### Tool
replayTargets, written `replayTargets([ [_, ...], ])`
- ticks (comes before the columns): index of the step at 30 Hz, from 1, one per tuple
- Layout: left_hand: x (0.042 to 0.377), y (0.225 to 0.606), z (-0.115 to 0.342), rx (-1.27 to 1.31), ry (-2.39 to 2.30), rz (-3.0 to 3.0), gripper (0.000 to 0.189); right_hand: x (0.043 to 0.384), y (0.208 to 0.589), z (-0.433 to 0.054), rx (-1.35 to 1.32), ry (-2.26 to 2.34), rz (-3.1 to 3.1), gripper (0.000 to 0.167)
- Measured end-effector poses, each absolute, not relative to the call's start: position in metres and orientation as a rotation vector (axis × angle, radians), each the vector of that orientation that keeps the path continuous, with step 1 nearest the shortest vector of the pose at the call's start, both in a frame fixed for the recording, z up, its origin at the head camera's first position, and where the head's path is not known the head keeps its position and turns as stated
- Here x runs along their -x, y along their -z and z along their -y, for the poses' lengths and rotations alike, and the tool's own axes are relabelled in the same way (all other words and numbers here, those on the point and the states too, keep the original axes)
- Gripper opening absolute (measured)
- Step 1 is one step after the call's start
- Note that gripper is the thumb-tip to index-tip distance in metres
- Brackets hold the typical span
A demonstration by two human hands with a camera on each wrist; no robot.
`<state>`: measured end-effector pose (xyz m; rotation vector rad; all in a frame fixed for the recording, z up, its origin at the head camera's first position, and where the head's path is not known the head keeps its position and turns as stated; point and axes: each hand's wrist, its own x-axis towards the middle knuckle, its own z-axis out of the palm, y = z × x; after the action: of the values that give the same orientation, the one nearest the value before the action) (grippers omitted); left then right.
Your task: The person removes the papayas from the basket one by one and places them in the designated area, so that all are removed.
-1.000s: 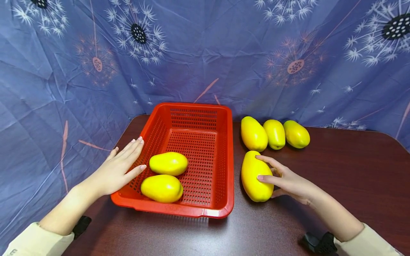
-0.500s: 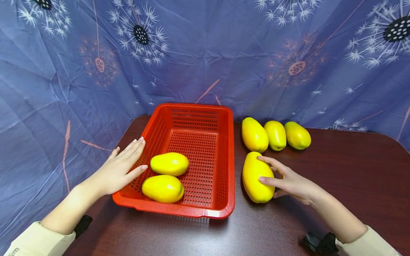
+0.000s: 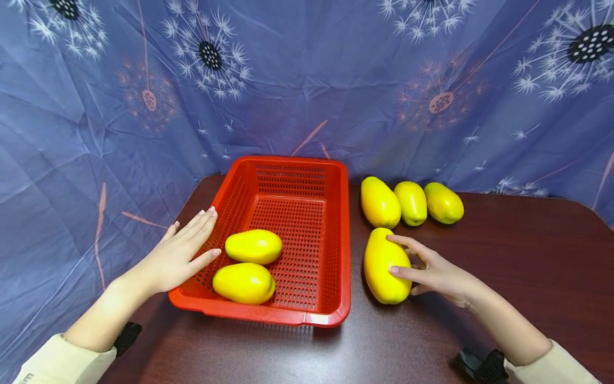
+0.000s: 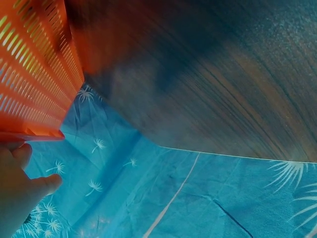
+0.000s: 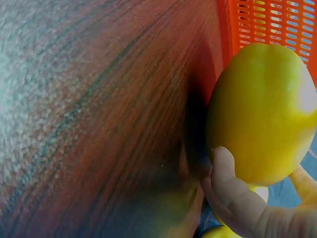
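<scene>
My left hand (image 3: pixel 184 253) lies with straight, spread fingers along the left rim of the red plastic basket (image 3: pixel 347 240). It holds nothing. My right hand (image 3: pixel 434 272) grips a yellow papaya (image 3: pixel 384 269) from its right side, thumb and forefinger on top and another fingertip low at its edge. That papaya lies on the table just right of the basket. Inside the basket, near its front left, are two papayas, a rear one (image 3: pixel 253 246) and a front one (image 3: pixel 243 283). The right wrist view shows the gripped papaya (image 5: pixel 262 114) close up, its blunt end toward the camera.
Three more papayas stand in a row at the table's back: a left one (image 3: pixel 380 202), a middle one (image 3: pixel 411 202) and a greener right one (image 3: pixel 443 202). The dark brown table (image 3: pixel 523 250) ends against a blue dandelion-print cloth (image 3: pixel 307 80).
</scene>
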<state>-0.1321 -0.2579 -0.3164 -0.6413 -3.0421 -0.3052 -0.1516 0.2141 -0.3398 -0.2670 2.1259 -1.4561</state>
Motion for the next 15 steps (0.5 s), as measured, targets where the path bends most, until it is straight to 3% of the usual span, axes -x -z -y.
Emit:
replayTargets([
  [15,0.133,0.315,0.259,0.646,0.343,3.059,0.073,0.155,0.324,-0.224,0.327,1.457,-2.179,0.069],
])
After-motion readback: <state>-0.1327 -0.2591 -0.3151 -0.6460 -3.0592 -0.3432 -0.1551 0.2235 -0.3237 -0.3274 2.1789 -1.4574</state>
